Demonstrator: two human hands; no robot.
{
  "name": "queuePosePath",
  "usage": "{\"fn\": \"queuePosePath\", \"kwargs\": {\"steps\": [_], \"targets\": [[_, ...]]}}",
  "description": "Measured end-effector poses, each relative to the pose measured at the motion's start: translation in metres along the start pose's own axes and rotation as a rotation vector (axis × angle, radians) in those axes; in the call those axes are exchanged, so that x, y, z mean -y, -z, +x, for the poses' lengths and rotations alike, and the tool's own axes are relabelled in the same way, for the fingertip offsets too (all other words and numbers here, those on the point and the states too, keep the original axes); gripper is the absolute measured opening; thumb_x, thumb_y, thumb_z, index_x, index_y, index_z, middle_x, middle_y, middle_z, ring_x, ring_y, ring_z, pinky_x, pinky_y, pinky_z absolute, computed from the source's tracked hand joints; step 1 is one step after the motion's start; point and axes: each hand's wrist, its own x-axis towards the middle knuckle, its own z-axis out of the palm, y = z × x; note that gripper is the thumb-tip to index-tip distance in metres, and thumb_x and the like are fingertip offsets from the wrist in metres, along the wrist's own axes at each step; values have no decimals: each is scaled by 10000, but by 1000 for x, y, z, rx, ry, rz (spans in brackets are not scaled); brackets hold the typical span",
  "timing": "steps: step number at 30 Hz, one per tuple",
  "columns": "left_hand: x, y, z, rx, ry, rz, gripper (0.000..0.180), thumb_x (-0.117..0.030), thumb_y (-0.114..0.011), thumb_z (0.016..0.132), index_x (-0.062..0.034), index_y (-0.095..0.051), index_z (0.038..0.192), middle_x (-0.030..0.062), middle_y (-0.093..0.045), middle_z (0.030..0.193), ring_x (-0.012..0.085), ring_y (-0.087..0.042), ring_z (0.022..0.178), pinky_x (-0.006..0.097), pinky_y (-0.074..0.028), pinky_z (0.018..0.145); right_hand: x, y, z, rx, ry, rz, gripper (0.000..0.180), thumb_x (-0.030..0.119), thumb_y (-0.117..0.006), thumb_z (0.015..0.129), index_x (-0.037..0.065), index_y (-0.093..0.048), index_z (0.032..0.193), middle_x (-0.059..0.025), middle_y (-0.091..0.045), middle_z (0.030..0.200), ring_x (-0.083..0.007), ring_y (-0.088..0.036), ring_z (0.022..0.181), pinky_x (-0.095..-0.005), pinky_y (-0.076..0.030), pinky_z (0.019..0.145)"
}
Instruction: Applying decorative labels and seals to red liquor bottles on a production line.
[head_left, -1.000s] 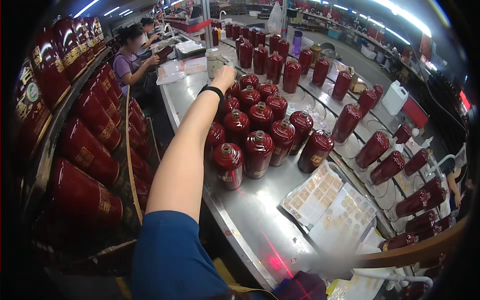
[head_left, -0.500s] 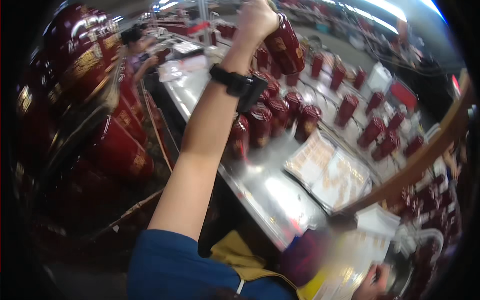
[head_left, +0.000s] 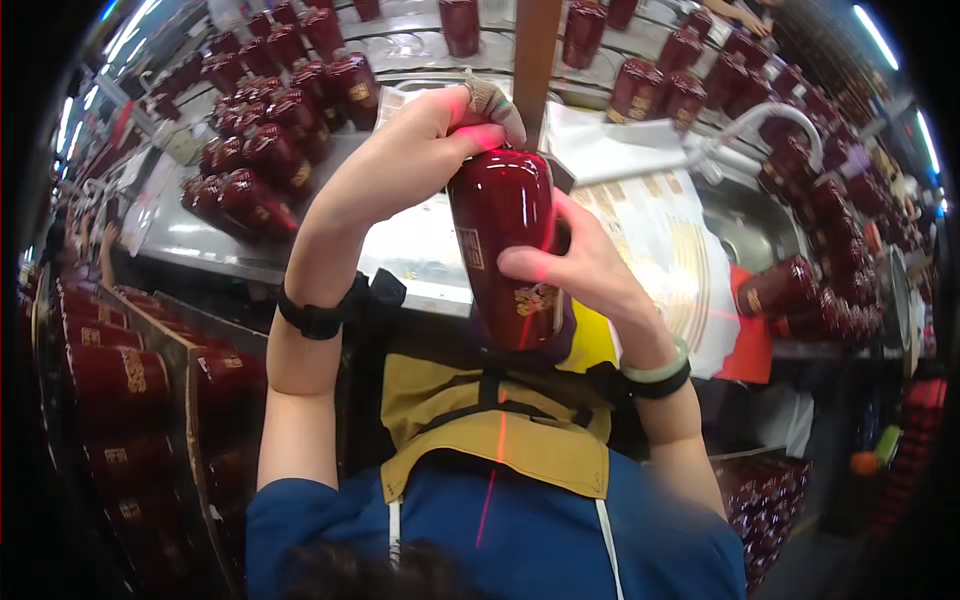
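A glossy dark-red bottle (head_left: 505,205) with gold markings is held in front of my chest. My left hand (head_left: 445,135) is closed at its far end, at the neck, which the fingers and a knitted grey-beige fabric piece (head_left: 495,108) hide. My right hand (head_left: 575,255) wraps the bottle's right side, thumb across its front. The bottle's narrower end points toward me, above my tan apron (head_left: 500,445). A thin red light line falls across the hands, bottle and apron.
Several similar bottles stand on the metal table (head_left: 185,232) at left. Label sheets (head_left: 650,235) lie at right, by a sink (head_left: 750,225) with a curved tap (head_left: 790,112). A brown post (head_left: 535,60) rises ahead. Crated red bottles (head_left: 120,385) sit lower left.
My left hand has brought the bottle from far out ahead back to my chest. My right hand has come up from the sheets onto it. The view has turned right.
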Motion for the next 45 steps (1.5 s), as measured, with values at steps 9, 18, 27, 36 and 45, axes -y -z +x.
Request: {"fn": "queuePosePath", "kwargs": {"steps": [9,18,27,36,45], "targets": [[59,-34,-17,-300,0,149,369,-107,-818,875,21,-637,1171,127,-731,1041,191,-742,934,329,-618,844,-54,7,-28,-235,-483,297,640,480,-803,882,-14,-652,1260,-90,-727,1107,-151,-700,968,-312,-559,894],[108,-116,-89,-187,-123,251,1289,-238,-1020,578,-19,-265,1600,154,-393,1436,302,-427,1386,413,-381,1168,-58,32,7,-312,-476,328,624,487,-727,952,-57,-655,1249,-107,-751,1057,-156,-732,867,-296,-582,789],[132,-136,-93,-334,-88,234,1012,-77,-922,683,-18,-412,1555,142,-533,1392,267,-578,1221,369,-483,1026,-71,160,-52,-634,-381,-620,410,383,-761,915,11,-785,1083,-68,-758,864,-131,-643,709,-339,-529,689],[134,-138,-91,-336,-102,278,1049,-100,-924,696,-37,-371,1586,116,-494,1418,244,-567,1197,365,-471,1025,-118,327,-109,-852,-737,-1248,420,297,-791,764,-27,-777,1030,-191,-780,940,-293,-754,894,-385,-554,835],[133,-140,-93,-329,-65,276,962,-54,-887,713,-22,-414,1549,163,-486,1463,322,-521,1341,399,-429,1124,-124,325,-101,-1150,-758,-1125,323,327,-660,903,131,-784,1127,-208,-736,1172,-427,-674,1144,-507,-530,967]]}}
